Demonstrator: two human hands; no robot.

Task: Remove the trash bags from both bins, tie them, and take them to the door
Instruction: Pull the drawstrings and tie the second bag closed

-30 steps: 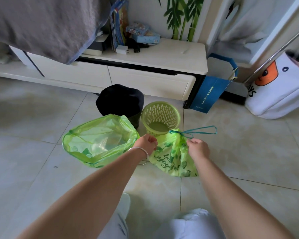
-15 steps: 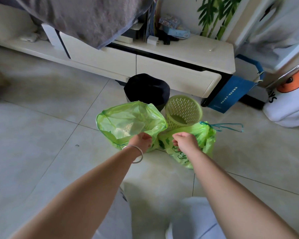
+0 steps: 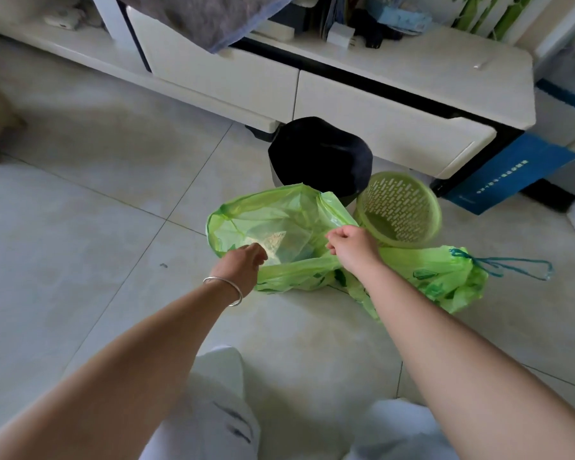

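Head view: second bag being gathered for tying, first one already cinched.
Both hands work the open green bag [image 3: 273, 224] on the floor before the bins; left hand [image 3: 243, 267] fingers pinch its near rim, right hand [image 3: 352, 245] fingers are clenched on its right edge. Next, I reckon: draw the mouth shut. The tied bag [image 3: 442, 277] lies beside it, thin and crinkly.

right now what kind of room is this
Probably a home living room: a low white TV-style cabinet with drawers on a tiled floor, a grey blanket hanging over it, and two small household bins, one black and one green.
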